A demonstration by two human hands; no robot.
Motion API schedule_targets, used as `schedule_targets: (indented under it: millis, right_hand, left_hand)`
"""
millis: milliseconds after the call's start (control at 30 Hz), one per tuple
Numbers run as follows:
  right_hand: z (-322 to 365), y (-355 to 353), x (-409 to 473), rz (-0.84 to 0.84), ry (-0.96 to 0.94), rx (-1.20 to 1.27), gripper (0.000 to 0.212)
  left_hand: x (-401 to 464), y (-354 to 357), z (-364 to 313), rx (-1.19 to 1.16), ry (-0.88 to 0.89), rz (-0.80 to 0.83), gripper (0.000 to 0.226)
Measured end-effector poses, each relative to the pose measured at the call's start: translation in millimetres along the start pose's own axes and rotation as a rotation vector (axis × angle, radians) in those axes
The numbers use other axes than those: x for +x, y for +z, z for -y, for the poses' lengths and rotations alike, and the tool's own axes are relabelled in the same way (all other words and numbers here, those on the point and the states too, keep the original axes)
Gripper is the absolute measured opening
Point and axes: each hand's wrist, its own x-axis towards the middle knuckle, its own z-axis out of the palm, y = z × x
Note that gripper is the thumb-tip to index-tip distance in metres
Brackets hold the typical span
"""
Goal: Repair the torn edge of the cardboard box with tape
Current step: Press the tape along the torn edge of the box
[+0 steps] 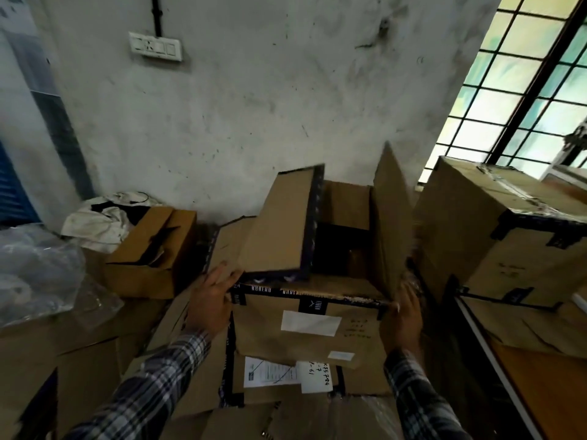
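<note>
Both hands' grip on cardboard box [317, 331] corners

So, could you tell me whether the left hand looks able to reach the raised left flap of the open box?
Probably yes: the left hand rests at the box's front left corner, right beneath the left flap, nothing between.

cardboard box [317, 341]: brown, black printed tape | sleeve [152, 385]: plaid | wall [254, 106]: grey-white

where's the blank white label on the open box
In the head view, the blank white label is on the near face of the open cardboard box, just below its dark taped top edge, between the left hand and the right hand.
</note>
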Motion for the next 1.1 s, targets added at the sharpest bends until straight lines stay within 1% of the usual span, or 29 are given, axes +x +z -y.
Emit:
schedule_targets:
  millis: [33,67,133,200,233,267,333,367,400,467,567,633,767,1000,1100]
  right_hand:
    - [-0.9,1.7,-3.9,0.032,-0.107,-0.109,0.065]
    - [-2.2,4.4,-7.7,0.068,-0.176,-0.218,0.072]
    - [-6.1,9.8,-11.3,0.156,-0.254,-0.433,0.081]
    - [-4.2,11.9,-8.3,0.223,-0.334,-0.601,0.080]
    - [0.4,13.0,-5.3,0.252,-0.364,-0.661,0.074]
    - [8.6,13.6,-3.0,0.273,-0.387,-0.695,0.068]
    - [28.3,16.5,-2.7,0.361,-0.442,-0.676,0.067]
    - [38.0,20.2,-4.7,0.435,-0.471,-0.652,0.068]
    - [45.2,25.7,-7.1,0.512,-0.497,-0.645,0.069]
    - [57.5,37.4,-15.4,0.574,-0.560,-0.693,0.071]
    - [60.5,54.7,-27.9,0.588,-0.566,-0.815,0.078]
    - [59.4,62.0,-31.0,0.564,-0.555,-0.831,0.074]
    - [54.8,69.0,-30.3,0.545,-0.535,-0.798,0.066]
    - [47.6,69.4,-32.9,0.541,-0.531,-0.754,0.071]
    - [49.9,69.5,-31.8,0.558,-0.500,-0.735,0.067]
  left_hand:
    - [0.2,-5.8,-2.0,0.079,0.016,0.026,0.083]
    - [0.8,-9.1,-2.4,0.137,0.034,0.033,0.082]
    - [1.3,-13.4,-4.8,0.235,0.102,0.037,0.076]
    - [3.1,-14.8,-12.8,0.316,0.165,0.035,0.061]
    - [4.9,-15.0,-18.8,0.333,0.192,0.021,0.050]
    - [7.5,-14.2,-24.6,0.326,0.212,0.007,0.044]
    - [11.5,-10.3,-39.6,0.284,0.253,0.032,0.050]
    - [12.4,-7.6,-48.5,0.276,0.297,0.062,0.051]
    - [12.8,-2.3,-57.7,0.278,0.352,0.100,0.053]
    - [11.6,8.4,-75.5,0.310,0.392,0.207,0.061]
    - [8.3,25.2,-91.8,0.327,0.372,0.282,0.066]
    - [7.8,31.5,-98.0,0.349,0.361,0.295,0.065]
    - [11.2,34.8,-107.7,0.383,0.305,0.327,0.061]
    - [18.4,38.1,-114.7,0.486,0.286,0.429,0.062]
    - [26.3,35.1,-121.1,0.537,0.279,0.491,0.065]
